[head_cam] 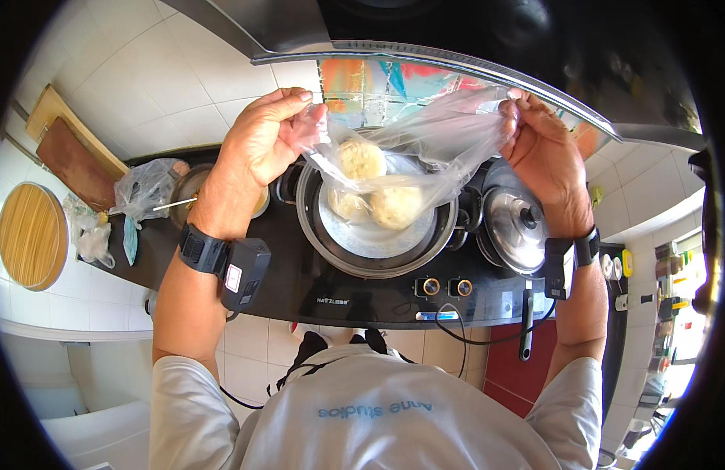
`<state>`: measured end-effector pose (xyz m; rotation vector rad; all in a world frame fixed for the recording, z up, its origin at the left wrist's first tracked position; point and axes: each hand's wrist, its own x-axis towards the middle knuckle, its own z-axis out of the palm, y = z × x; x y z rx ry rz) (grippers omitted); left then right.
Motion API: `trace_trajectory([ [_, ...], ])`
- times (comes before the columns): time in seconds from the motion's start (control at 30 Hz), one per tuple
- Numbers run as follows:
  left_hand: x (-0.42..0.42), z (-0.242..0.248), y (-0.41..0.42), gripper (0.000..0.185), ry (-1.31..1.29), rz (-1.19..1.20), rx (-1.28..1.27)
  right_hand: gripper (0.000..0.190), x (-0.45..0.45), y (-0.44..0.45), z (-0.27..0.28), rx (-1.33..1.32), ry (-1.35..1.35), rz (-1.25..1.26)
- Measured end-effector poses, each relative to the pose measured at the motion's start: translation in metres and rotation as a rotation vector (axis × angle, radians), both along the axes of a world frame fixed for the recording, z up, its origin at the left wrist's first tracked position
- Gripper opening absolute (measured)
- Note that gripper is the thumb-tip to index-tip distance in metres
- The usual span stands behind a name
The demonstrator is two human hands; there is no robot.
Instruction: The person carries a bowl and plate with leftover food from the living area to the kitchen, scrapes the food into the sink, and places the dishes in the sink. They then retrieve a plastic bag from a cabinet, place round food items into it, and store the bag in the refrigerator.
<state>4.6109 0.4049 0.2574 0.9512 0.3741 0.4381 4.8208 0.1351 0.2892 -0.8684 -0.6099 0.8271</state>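
A clear plastic bag (439,141) is stretched between my two hands. My left hand (274,132) pinches one side of its mouth, and my right hand (538,135) grips the opposite side. Inside the bag hang several pale round buns (395,207); whether they touch the plate beneath cannot be told. Below them a patterned white plate (362,244) sits in a wide steel pot (371,271) with black side handles. Part of the pot's far rim is hidden behind the bag.
A lidded pan (515,229) with a long black handle (525,329) stands at the right of the black cooktop (351,308). Left are a bowl (189,185), a plastic bag (148,185) and cutting boards (75,161). The range hood (433,59) overhangs the far side.
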Motion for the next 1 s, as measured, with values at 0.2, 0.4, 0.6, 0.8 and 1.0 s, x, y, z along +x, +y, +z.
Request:
trace_trajectory([
  [0.2, -0.008, 0.048, -0.020, 0.011, -0.242, -0.204, 0.112, 0.027, -0.027, 0.014, 0.047, 0.139, -0.175, 0.177],
  [0.4, -0.034, 0.116, -0.053, 0.017, -0.602, -0.331, 0.293, 0.059, -0.089, 0.024, 0.109, 0.095, -0.599, 0.205],
  [0.6, -0.101, 0.148, -0.086, 0.015, -0.715, -0.094, 0.371, 0.045, -0.195, 0.055, 0.116, -0.109, -0.729, 0.180],
  [0.8, -0.226, 0.113, -0.053, 0.022, -0.596, 0.317, 0.852, 0.013, -0.295, 0.094, 0.108, -0.173, -0.654, 0.283],
  [1.0, -0.356, 0.012, -0.059, 0.056, -0.098, 0.360, 1.116, 0.015, -0.409, 0.148, 0.081, -0.209, -0.515, 0.524],
])
